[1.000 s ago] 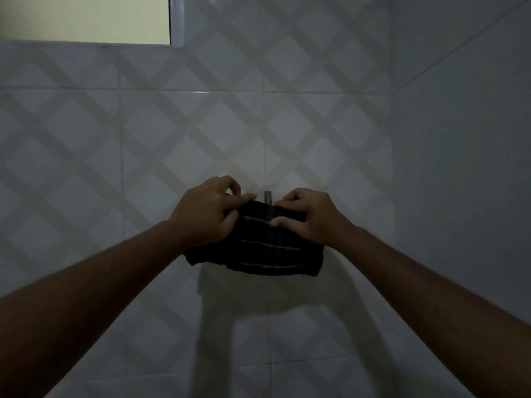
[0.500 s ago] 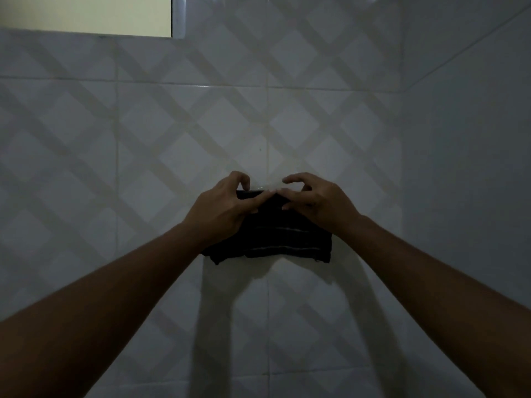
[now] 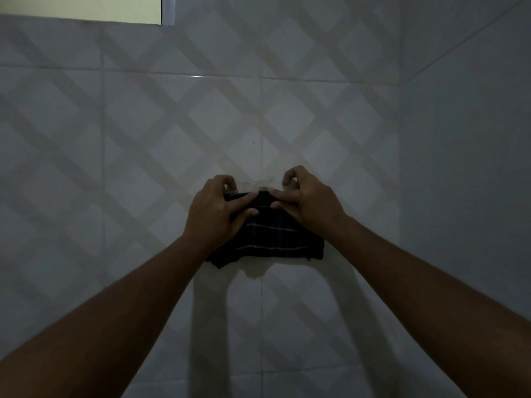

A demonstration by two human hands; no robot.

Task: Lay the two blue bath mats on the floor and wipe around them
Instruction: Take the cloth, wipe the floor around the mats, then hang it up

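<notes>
Left grip (image 3: 218,214): on the left part of the cloth's top edge, thumb across the front, fingers curled over toward the wall.
Right grip (image 3: 307,202): just right of the left grip, on the right part of the same edge; the two thumbs almost meet.
Cloth (image 3: 275,237): between and below both grips, hanging against the back wall.
Hook (image 3: 255,184): on the wall just above the cloth, between the fingertips of both grips.
Back wall (image 3: 143,139): behind grips and cloth.
Side wall (image 3: 465,168): well right of the right grip.
Opening (image 3: 80,8): far above and left of the left grip.
</notes>
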